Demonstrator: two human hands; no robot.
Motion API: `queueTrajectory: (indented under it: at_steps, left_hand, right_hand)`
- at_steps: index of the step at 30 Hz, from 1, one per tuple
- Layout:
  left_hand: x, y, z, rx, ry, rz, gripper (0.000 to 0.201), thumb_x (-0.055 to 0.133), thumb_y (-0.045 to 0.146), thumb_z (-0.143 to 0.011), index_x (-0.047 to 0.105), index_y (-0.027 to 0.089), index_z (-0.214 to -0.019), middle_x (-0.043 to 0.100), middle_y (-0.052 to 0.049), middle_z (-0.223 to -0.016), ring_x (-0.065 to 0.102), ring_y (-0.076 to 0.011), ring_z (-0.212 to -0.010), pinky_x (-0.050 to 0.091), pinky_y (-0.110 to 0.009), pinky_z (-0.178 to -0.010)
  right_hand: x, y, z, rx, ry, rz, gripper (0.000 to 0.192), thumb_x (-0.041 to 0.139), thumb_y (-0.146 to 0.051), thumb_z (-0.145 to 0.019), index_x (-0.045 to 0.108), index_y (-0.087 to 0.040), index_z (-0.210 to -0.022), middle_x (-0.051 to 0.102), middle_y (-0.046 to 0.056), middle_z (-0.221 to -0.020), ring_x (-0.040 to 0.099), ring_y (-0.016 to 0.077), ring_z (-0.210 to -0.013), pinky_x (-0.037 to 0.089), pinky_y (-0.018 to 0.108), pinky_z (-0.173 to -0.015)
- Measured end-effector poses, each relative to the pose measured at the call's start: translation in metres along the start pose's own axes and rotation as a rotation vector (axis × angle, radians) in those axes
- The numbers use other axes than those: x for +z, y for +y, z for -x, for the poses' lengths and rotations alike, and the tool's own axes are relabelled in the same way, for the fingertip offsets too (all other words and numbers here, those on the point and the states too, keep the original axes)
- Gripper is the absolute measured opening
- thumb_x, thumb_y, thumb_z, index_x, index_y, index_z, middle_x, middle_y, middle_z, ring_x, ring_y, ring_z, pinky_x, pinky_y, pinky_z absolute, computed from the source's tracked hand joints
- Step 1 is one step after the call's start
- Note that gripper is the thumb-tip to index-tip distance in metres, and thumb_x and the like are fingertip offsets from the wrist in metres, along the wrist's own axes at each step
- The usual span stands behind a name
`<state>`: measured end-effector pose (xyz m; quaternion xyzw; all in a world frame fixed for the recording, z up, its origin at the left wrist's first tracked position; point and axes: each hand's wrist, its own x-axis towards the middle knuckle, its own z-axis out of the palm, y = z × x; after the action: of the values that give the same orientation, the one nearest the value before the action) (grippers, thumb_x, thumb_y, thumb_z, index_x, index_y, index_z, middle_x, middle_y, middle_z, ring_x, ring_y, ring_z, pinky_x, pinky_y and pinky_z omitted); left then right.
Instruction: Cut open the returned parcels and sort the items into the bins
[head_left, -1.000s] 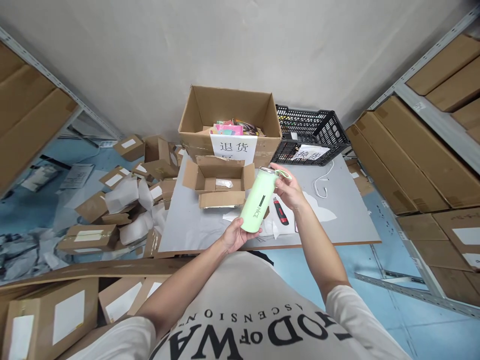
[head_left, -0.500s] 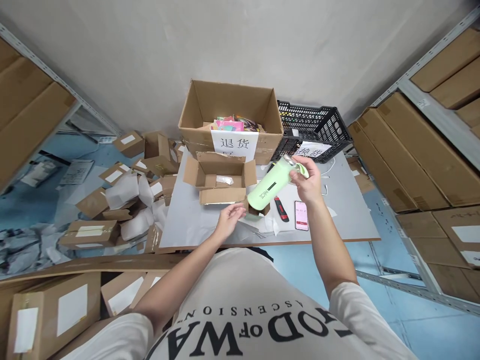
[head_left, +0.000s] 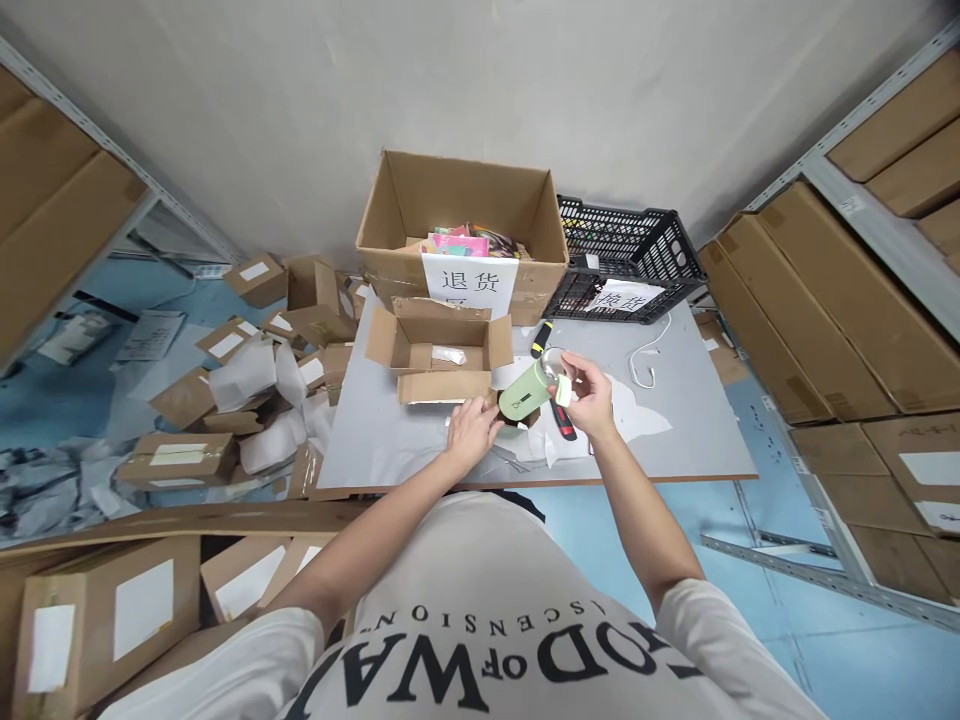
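Observation:
A light green bottle (head_left: 526,394) with a silver lid and a green carry strap tilts down to the left, its lower end inside a small box (head_left: 523,437). My right hand (head_left: 590,396) is closed around the strap and lid end. My left hand (head_left: 472,434) grips the near left side of the small box, which is mostly hidden by the bottle and hand. A red and black box cutter (head_left: 562,421) lies just right of the bottle, partly covered by my right hand.
An open carton (head_left: 444,388) stands left of the bottle. Behind it are a large labelled carton (head_left: 390,275) and a black crate (head_left: 660,255). A yellow and black tool (head_left: 541,340) and a white cable (head_left: 643,368) lie on the table (head_left: 697,420). Several boxes are piled left.
The bottle has moved down and its lower end has gone into the small box. My right hand followed, moving left and down; my left hand shifted right. The phone is now hidden.

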<state>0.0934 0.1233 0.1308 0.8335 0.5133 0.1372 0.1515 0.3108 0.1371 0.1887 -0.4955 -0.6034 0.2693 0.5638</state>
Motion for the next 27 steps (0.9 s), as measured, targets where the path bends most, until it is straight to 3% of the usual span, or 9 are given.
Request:
queueTrajectory:
  at_steps: [7,14,21,27]
  left_hand:
    - [0.004,-0.002,-0.003,-0.046,-0.045,-0.026,0.02,0.048,0.036,-0.088,0.063,0.024,-0.093,0.053,-0.008,-0.095,0.047,-0.0243,-0.094,0.034,-0.036,-0.074]
    - [0.008,-0.003,-0.003,-0.028,-0.046,-0.067,0.021,0.047,0.036,-0.088,0.062,0.023,-0.097,0.054,-0.008,-0.097,0.047,-0.0241,-0.094,0.033,-0.036,-0.075]
    - [0.008,-0.001,0.001,-0.004,-0.057,-0.075,0.026,0.044,0.036,-0.089,0.061,0.022,-0.103,0.055,-0.009,-0.1,0.047,-0.0249,-0.096,0.032,-0.036,-0.076]
    - [0.005,0.003,0.0,-0.024,-0.035,-0.046,0.042,0.042,0.055,-0.086,0.063,0.02,-0.096,0.055,-0.01,-0.097,0.047,-0.0268,-0.097,0.031,-0.037,-0.077]
  right_hand:
    - [0.002,0.003,0.009,-0.115,-0.176,0.097,0.048,0.074,-0.031,-0.067,0.059,-0.023,-0.111,0.058,0.013,-0.118,0.055,0.0242,-0.111,0.056,0.033,-0.073]
    - [0.01,0.019,0.016,-0.096,-0.386,0.218,0.046,0.072,-0.029,-0.067,0.054,-0.02,-0.108,0.054,0.014,-0.117,0.059,0.0202,-0.092,0.052,0.03,-0.065]
    - [0.019,0.035,0.006,-0.178,-0.671,0.431,0.044,0.064,-0.027,-0.072,0.049,-0.02,-0.114,0.057,0.011,-0.112,0.055,0.0233,-0.097,0.045,0.037,-0.082]
    - [0.023,0.035,-0.009,-0.368,-0.88,0.688,0.034,0.057,-0.022,-0.077,0.055,-0.017,-0.11,0.06,0.012,-0.105,0.048,0.0261,-0.098,0.033,0.043,-0.091]
